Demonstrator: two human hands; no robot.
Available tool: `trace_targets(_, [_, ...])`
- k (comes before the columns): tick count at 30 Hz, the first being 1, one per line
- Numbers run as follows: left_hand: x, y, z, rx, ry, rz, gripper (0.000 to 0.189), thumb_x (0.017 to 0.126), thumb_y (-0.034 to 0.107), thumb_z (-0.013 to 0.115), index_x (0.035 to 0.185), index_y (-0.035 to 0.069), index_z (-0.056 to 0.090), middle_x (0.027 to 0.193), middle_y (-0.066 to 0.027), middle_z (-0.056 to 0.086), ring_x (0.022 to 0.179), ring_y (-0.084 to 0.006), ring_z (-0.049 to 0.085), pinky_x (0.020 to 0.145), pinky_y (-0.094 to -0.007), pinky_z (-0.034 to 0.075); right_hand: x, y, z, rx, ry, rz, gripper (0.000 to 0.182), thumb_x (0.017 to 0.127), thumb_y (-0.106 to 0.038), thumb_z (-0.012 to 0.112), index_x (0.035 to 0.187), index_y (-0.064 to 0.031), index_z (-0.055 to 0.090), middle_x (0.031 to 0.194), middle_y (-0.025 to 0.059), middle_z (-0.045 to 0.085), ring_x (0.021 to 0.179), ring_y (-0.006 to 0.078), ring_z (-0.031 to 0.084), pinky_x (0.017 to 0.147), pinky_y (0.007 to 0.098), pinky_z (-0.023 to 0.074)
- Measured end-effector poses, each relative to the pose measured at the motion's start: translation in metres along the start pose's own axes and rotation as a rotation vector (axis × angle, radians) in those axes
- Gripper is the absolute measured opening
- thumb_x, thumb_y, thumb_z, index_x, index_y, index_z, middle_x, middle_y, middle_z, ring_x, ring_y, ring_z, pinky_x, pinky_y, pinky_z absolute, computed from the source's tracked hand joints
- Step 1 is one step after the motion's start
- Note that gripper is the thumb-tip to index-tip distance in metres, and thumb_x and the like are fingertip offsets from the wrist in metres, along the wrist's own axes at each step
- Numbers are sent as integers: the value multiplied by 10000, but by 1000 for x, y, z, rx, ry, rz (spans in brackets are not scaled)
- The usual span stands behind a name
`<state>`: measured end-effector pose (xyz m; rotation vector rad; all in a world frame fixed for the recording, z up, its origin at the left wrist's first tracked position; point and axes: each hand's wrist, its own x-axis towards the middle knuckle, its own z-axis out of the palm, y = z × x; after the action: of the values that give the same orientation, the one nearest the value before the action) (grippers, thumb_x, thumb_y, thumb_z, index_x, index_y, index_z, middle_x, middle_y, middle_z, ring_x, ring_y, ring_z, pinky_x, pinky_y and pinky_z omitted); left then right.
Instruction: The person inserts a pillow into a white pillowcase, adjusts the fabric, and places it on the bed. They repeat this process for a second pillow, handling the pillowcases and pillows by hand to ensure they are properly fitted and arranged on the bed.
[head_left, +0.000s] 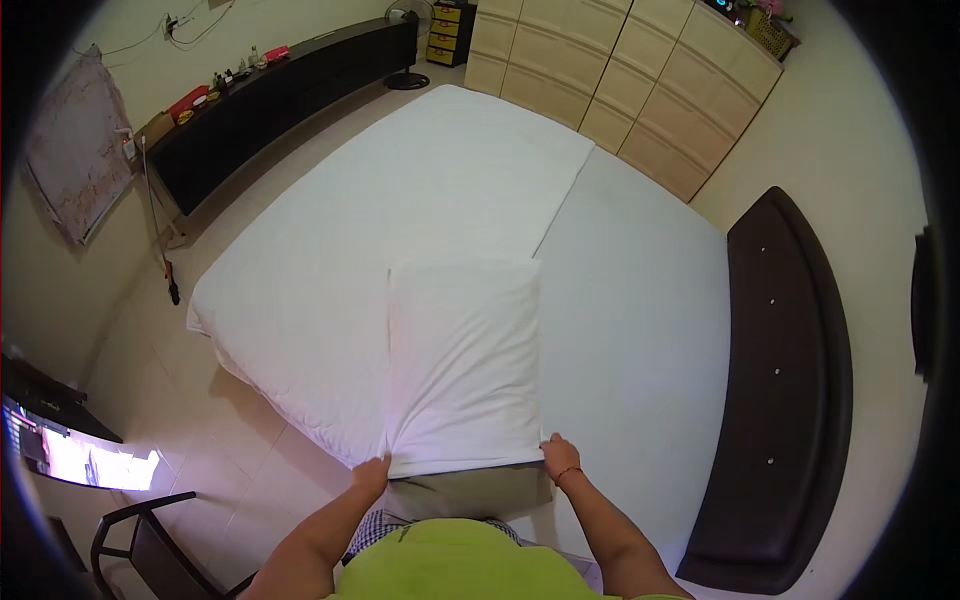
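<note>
A white pillowcase (465, 367) lies wrinkled on the bed, its near edge held at both corners. My left hand (371, 474) pinches the left corner of that edge. At the right corner, my right hand (561, 456) grips the fabric, a thin band around its wrist. A beige-brown pillow (469, 491) sticks out of the case's near end, close to my body; the part under the case is hidden. Beneath them spreads a white bed cover (360, 202), its fold line running to the case's far right corner. The pale sheet (637, 300) shows to the right.
A dark headboard (787, 375) with studs stands at the right. Beige drawers (600, 75) line the far wall. A long black cabinet (285, 97) bearing small items runs along the far left, with a fan (407, 79) near its end. A dark chair (165, 547) stands at lower left.
</note>
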<state>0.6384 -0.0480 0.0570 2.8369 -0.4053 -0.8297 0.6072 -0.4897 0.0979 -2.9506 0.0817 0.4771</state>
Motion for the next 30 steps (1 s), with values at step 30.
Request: trace_targets(30, [-10, 82, -94, -1236, -227, 81, 711, 971, 459, 476, 1535, 173, 151, 1483, -192, 345, 1159, -228, 547, 916, -328, 446, 52, -64, -188, 1747, 492, 201, 299, 702, -77, 683, 969, 51, 639, 874, 101, 667, 739, 186, 631, 676, 317, 524])
